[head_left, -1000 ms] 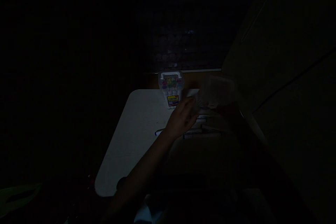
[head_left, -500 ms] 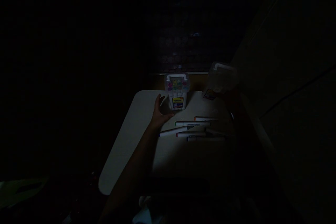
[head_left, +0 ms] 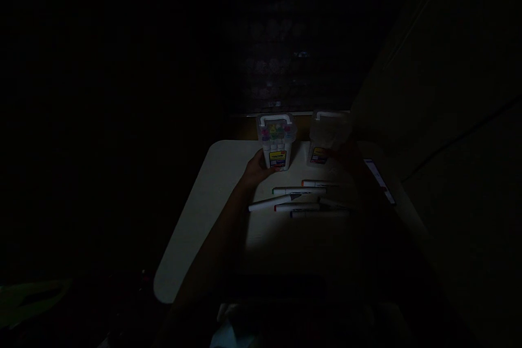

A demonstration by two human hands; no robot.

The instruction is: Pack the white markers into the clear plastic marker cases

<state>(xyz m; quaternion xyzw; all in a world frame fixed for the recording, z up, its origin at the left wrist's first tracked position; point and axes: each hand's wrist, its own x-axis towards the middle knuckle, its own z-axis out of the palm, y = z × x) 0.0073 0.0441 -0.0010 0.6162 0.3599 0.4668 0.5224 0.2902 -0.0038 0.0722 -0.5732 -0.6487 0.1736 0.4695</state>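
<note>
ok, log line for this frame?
left hand: touching marker case | right hand: holding second case | table: loose markers | light: very dim

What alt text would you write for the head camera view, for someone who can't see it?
In a very dark room, a person's left hand touches a clear case of coloured markers standing on a white table. The dim right hand is at a second clear case, with loose markers lying in front.
</note>
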